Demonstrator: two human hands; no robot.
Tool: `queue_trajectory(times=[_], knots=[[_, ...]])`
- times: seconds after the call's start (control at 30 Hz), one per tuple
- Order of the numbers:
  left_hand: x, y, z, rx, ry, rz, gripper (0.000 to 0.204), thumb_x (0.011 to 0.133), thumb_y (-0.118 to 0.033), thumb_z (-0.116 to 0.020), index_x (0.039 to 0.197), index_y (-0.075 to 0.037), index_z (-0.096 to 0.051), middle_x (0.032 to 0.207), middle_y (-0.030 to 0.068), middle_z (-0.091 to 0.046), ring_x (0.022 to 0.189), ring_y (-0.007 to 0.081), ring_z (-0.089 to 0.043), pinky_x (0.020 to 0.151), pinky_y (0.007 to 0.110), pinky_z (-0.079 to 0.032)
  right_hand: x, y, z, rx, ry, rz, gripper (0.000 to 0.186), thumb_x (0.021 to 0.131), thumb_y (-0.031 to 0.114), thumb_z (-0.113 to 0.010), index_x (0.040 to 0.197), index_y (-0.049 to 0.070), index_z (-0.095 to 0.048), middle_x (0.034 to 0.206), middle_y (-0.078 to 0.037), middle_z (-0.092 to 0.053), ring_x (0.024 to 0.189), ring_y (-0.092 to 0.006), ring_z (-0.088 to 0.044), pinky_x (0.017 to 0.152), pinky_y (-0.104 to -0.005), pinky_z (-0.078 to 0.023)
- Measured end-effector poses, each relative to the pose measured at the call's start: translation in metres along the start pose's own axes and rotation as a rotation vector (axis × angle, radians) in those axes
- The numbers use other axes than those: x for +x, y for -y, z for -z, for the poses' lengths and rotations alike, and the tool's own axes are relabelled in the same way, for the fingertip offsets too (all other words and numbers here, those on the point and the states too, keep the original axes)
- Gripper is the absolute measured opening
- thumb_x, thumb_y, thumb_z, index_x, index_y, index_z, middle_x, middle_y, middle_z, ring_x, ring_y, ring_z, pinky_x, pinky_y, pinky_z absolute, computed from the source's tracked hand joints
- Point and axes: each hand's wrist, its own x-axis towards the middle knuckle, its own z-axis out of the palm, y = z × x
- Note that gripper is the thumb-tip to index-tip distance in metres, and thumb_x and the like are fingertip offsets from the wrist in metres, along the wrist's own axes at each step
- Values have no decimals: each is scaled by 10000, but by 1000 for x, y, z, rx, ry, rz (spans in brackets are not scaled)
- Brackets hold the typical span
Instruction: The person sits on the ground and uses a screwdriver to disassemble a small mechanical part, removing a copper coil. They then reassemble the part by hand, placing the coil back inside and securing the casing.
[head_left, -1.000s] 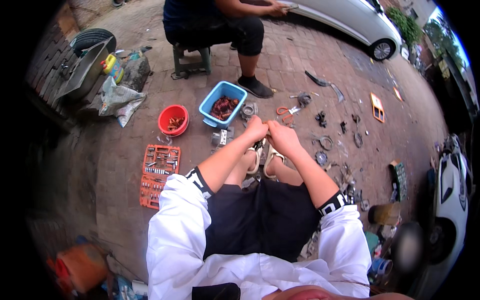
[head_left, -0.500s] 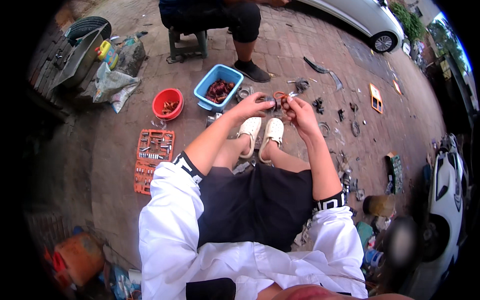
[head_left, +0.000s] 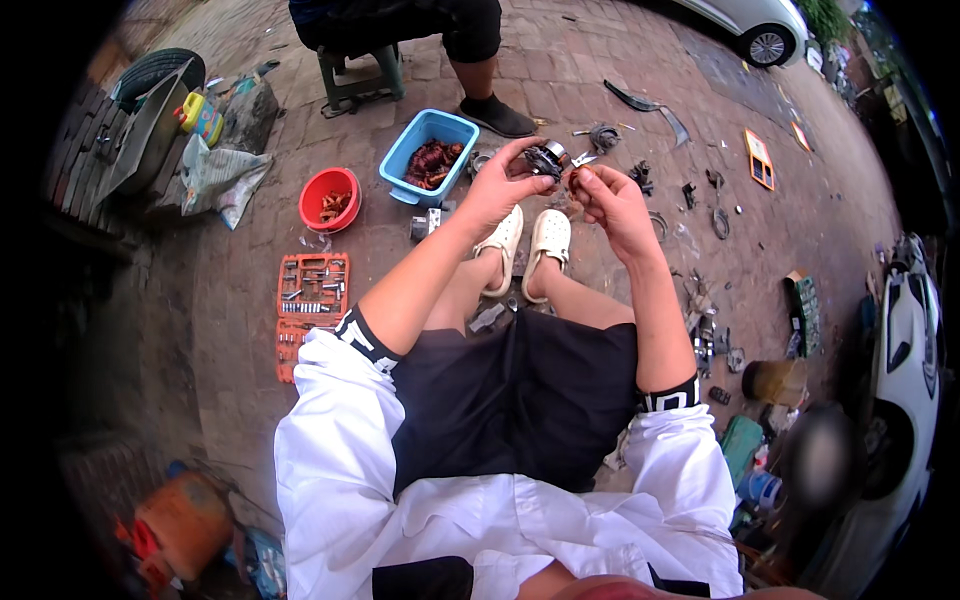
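Observation:
My left hand [head_left: 503,188] is raised above my shoes, with thumb and fingers curled round a dark, round metal part [head_left: 546,158] with a shiny rim. Close to its right side, my right hand [head_left: 615,208] grips what look like small scissors [head_left: 583,160], with silver blades and orange handles. The blades are beside the metal part's rim; whether they touch it I cannot tell. My right fingers hide most of the handles. Below the hands, my white clogs [head_left: 550,244] rest on the brick paving.
Ahead to the left stand a blue tub [head_left: 394,178] of copper-coloured scrap and a red bucket [head_left: 306,207]. An orange socket set [head_left: 313,285] lies open nearby. Metal parts [head_left: 604,137] are scattered right. Another person [head_left: 480,75] sits on a green stool [head_left: 385,80] beyond.
Both hands have risen and moved slightly farther away, with the metal part turned to show its shiny rim. The scissors have turned, and their orange handles are now more hidden in my right fingers.

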Motion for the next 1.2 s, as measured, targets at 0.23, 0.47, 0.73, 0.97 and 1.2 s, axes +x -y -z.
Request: queue_trajectory(times=[0.23,0.47,0.73,0.97,1.2], knots=[[0,1,3,129,-40,-76,555,785,15,-655,1277,-65,-410,1138,101,-572,1051,174,-564,888,306,-489,-4,-3,-6,-216,92,-22,231,901,258,-594,881,31,-630,745,22,-589,629,-18,-477,526,-175,-363],[-1,-4,5,386,17,-124,562,767,36,-661,1267,-95,-441,1132,60,-570,1042,145,-563,893,288,-469,-5,2,-6,14,-2,15,221,911,253,-582,885,38,-627,710,24,-575,570,-22,-443,501,-175,-338],[-1,-5,7,14,38,32,545,826,-28,-636,1307,-43,-379,1136,97,-574,1012,194,-590,898,327,-485,3,-1,11,236,-134,50,254,914,278,-577,895,29,-622,686,18,-562,512,-29,-401,475,-187,-334],[-8,-6,1,-49,-68,65,460,873,-126,-607,1268,-2,-407,1109,121,-580,990,208,-597,899,334,-481,-10,7,-14,-354,174,2,222,900,255,-582,838,49,-639,654,45,-553,577,-15,-466,488,-177,-340],[-1,2,13,-421,-21,240,303,930,-278,-509,1099,-29,-544,946,111,-626,862,186,-578,868,335,-455,-12,9,-7,-143,208,61,230,907,254,-576,836,42,-630,651,49,-540,564,-8,-442,484,-175,-330]])
